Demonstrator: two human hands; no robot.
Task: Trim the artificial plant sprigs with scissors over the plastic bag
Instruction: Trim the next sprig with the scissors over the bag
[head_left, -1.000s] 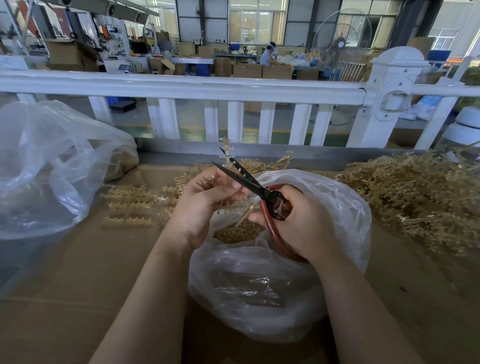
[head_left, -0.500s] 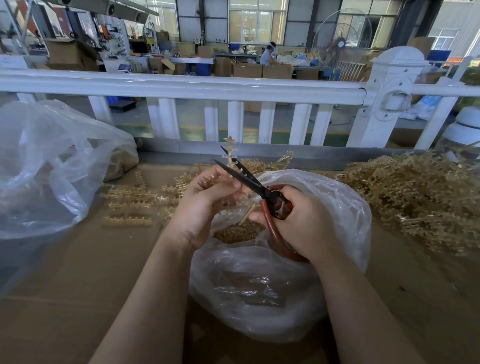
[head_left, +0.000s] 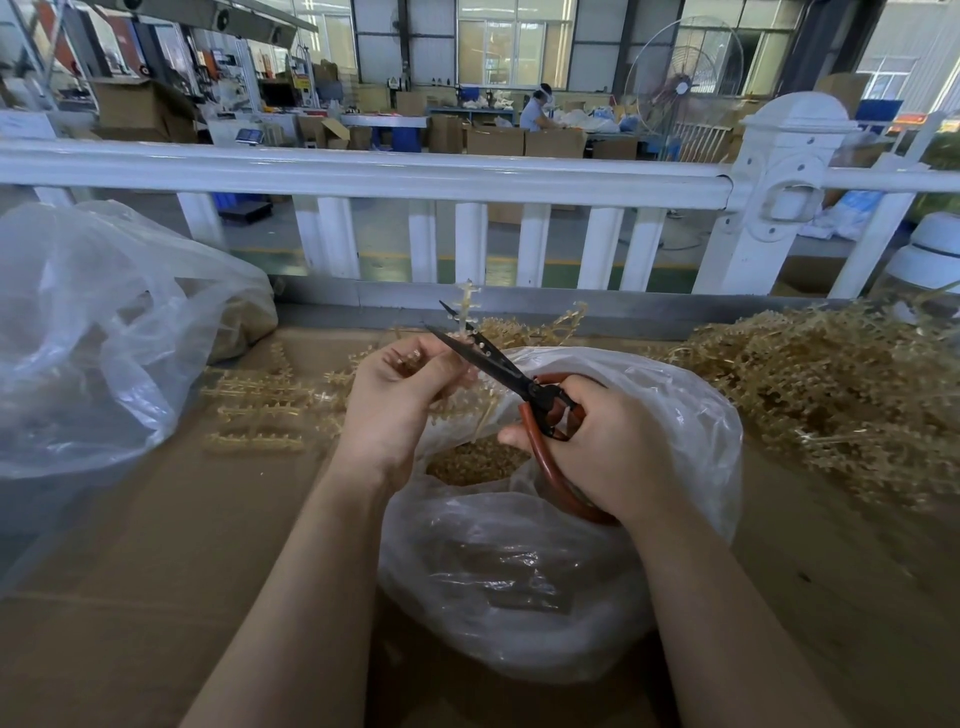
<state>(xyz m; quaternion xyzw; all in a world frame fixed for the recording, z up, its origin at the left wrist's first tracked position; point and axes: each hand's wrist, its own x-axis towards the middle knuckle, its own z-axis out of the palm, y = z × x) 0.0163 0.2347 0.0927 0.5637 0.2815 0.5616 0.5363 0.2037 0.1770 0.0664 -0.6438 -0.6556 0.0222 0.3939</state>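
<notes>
Head view looks down on the left hand, its fingers curled round a pale tan plastic plant sprig held upright over the mouth of a clear, crumpled plastic bag, so that offcuts should drop onto the tan trimmings already inside. The right hand grips the orange loop handles of black-bladed scissors, whose blades stand slightly apart against the sprig's stem. A heap of untrimmed tan sprigs lies right on the brown cardboard tabletop; flat sprig pieces lie left, beside a second clear bag. A white railing runs behind.
</notes>
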